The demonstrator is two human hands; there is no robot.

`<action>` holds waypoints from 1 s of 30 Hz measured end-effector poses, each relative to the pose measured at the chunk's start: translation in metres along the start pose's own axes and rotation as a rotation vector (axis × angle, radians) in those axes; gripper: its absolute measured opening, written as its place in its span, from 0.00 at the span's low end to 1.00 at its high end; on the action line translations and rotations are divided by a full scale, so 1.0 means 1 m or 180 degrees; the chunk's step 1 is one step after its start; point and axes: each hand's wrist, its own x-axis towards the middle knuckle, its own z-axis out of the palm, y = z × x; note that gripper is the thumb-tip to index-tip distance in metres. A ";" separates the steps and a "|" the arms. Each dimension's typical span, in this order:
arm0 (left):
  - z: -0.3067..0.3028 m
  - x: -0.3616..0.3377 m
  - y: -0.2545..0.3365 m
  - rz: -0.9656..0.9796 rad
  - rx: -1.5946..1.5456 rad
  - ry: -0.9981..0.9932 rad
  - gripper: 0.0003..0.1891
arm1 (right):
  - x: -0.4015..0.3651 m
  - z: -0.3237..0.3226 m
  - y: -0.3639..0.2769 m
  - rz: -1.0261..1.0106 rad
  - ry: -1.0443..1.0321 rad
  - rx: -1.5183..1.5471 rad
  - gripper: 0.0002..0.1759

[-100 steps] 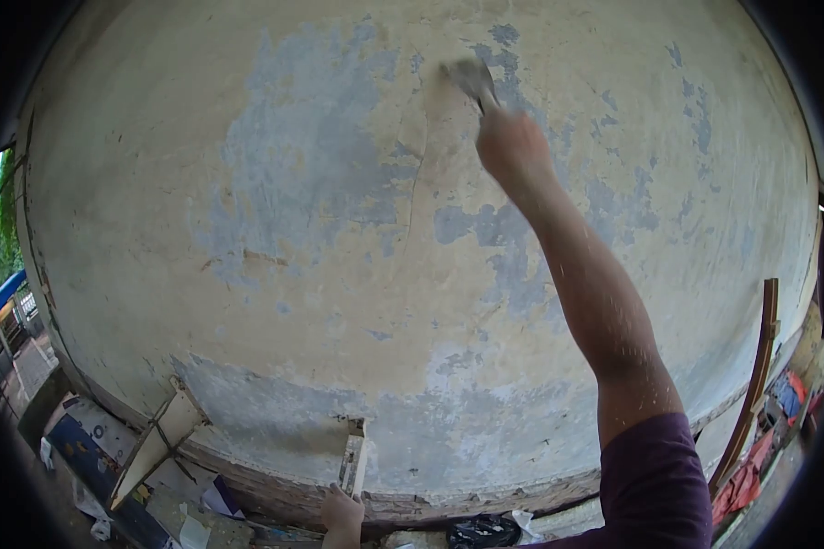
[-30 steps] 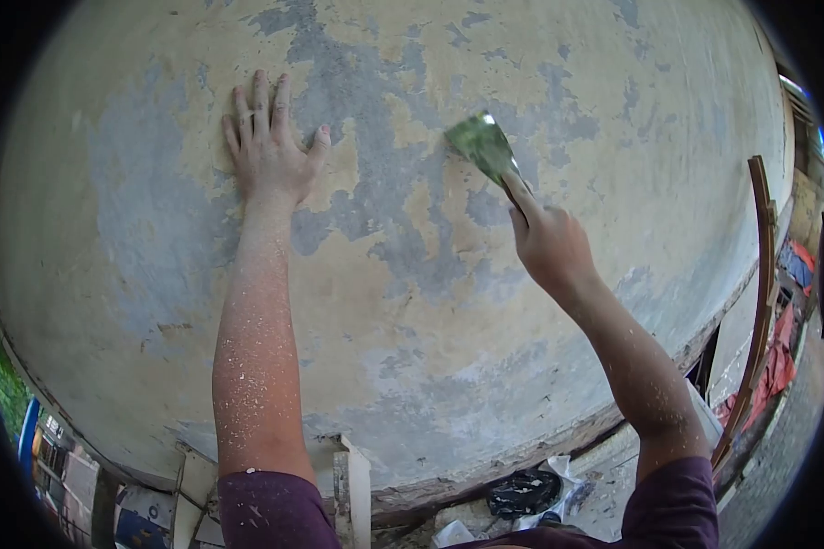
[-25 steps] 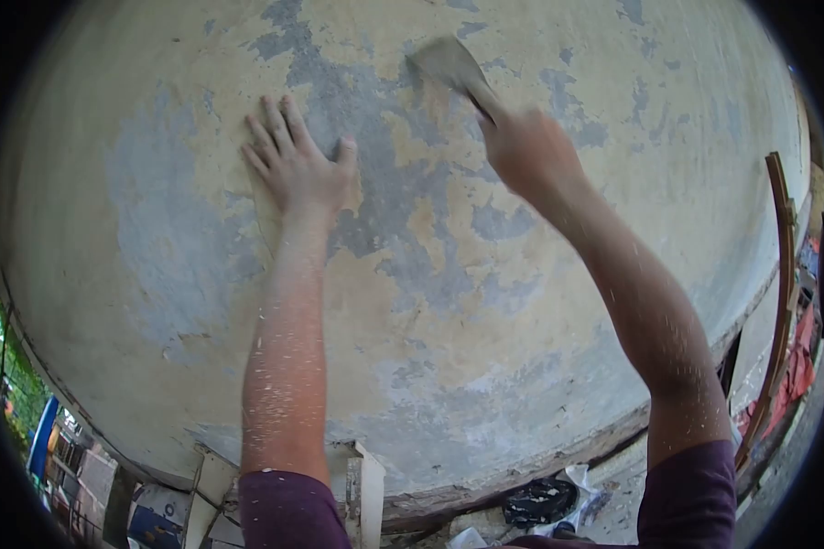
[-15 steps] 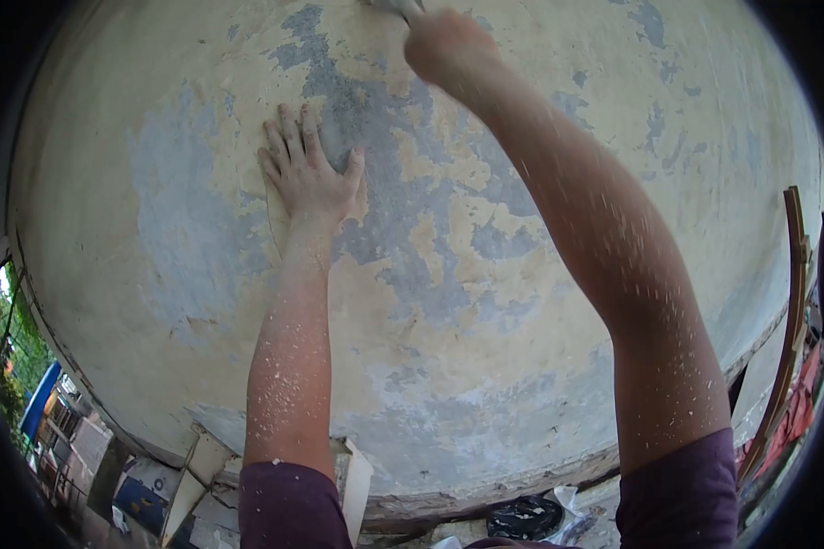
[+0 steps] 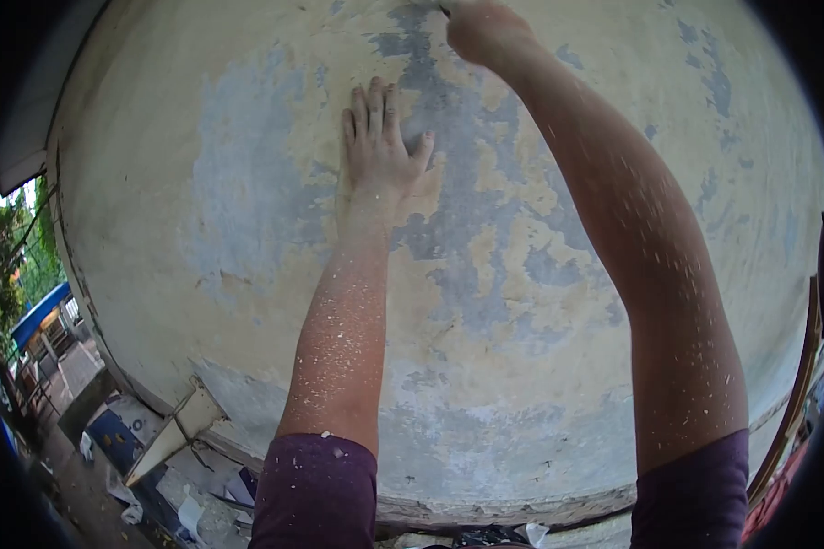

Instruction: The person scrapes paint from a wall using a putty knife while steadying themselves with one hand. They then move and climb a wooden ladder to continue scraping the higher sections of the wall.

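My left hand (image 5: 381,157) lies flat on the wall (image 5: 137,210), its fingers stretched upward and the thumb out to the side. Cream paint on this wall has flaked away in patches, showing a grey layer (image 5: 462,201) to the right of that hand. Higher up, at the top edge of the view, my right hand (image 5: 487,35) is closed around a scraper (image 5: 444,11). Only a small part of the tool shows; its blade is hard to make out. Pale paint flakes are scattered over both forearms.
At lower left are wooden boards (image 5: 176,430) and debris along the wall's foot. A black plastic bag (image 5: 490,535) lies at the bottom. A long wooden strip (image 5: 792,412) leans at the right. Trees and a blue awning (image 5: 41,311) appear outside at far left.
The view has shifted, so the wall and the left hand appear further right. My left hand stays flat on the wall. My right hand keeps hold of the scraper near the top edge.
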 end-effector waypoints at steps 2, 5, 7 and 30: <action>-0.001 -0.001 -0.001 0.0011 -0.0170 0.0008 0.39 | 0.032 -0.013 -0.020 -0.0121 0.0378 -0.0001 0.19; -0.001 0.000 -0.005 0.0045 -0.0109 -0.0068 0.40 | 0.032 0.007 -0.018 0.0160 0.0252 0.0212 0.19; 0.000 -0.002 -0.007 0.0084 -0.0054 -0.0065 0.40 | -0.045 0.016 -0.015 0.0049 0.0375 0.0185 0.23; 0.010 -0.005 -0.029 0.0533 0.0024 0.0327 0.36 | -0.386 0.114 0.070 0.1413 -0.0354 0.0516 0.28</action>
